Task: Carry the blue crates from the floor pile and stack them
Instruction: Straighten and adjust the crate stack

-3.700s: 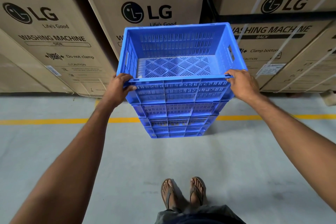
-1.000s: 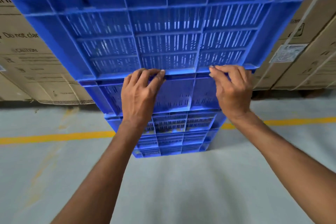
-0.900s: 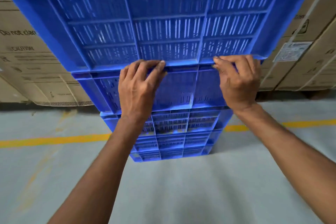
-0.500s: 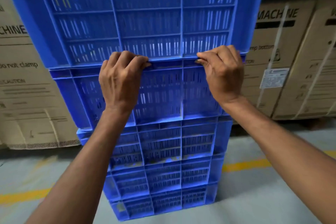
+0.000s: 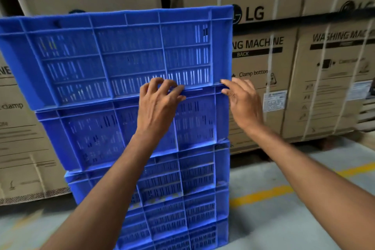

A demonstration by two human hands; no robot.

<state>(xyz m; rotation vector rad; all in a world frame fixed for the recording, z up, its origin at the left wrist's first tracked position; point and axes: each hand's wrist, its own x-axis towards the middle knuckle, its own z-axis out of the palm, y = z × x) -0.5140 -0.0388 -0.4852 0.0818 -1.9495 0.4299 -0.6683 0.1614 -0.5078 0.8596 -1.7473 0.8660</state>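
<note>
Your left hand [image 5: 160, 99] pinches the seam under the top blue slotted plastic crate [image 5: 121, 57] on the stack [image 5: 182, 189]; your right hand [image 5: 242, 101] touches its corner, fingers loose. It looks stiff and light, so lift by the rims.

Above and below the fingers [image 5: 152, 87] the crates [image 5: 125, 55] are blue, slotted in grid panels; beyond the fingers, brown cartons [image 5: 251, 0] carry black print.

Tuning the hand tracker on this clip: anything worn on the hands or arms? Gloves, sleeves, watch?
Nothing worn that shows. The left hand and right hand are bare: no gloves and no rings visible, though motion blur softens the fingers. The left forearm and right forearm are bare to the frame edge: no sleeves, watch or wristband in view.
</note>
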